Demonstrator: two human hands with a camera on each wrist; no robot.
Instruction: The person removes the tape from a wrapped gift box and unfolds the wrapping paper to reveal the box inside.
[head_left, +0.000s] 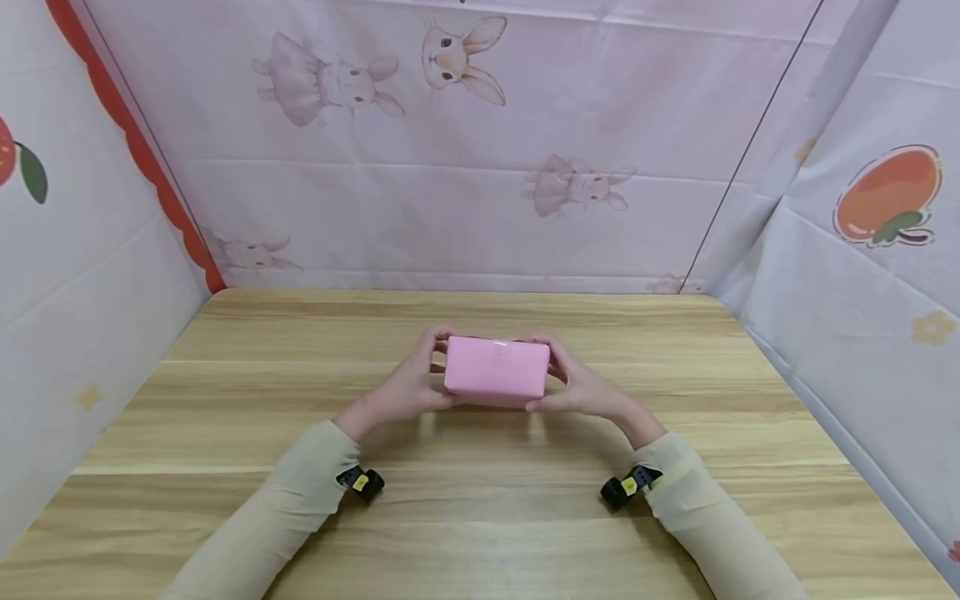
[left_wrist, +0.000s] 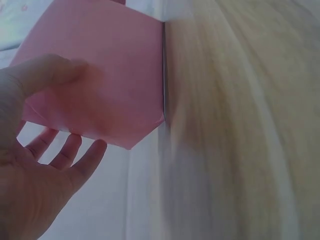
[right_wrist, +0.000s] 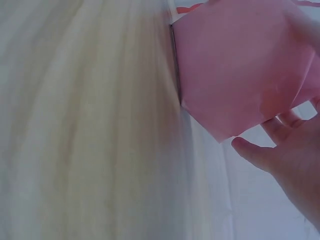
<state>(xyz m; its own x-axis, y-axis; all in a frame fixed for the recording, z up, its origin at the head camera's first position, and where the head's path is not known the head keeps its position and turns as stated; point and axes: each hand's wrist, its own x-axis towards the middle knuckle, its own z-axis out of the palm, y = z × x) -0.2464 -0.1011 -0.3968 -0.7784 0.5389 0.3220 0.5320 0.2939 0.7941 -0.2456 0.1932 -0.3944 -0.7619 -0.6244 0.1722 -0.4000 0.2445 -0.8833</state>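
Observation:
A pink paper-wrapped box (head_left: 497, 371) stands at the middle of the wooden table, with a strip of clear tape (head_left: 500, 344) on its top. My left hand (head_left: 411, 385) grips the box's left end, thumb at the near side and fingers towards the far side. At the opposite end, my right hand (head_left: 583, 388) holds it in much the same way. The left wrist view shows the thumb (left_wrist: 55, 72) lying against a pink face. A thin dark line runs along the box's lower edge; whether it touches the table cannot be told.
The wooden table (head_left: 480, 533) reaches back to a pink curtain (head_left: 450, 217) printed with rabbits. White printed cloth walls (head_left: 862, 292) border both sides. Each forearm wears a small black wrist camera (head_left: 366, 483) near the table surface.

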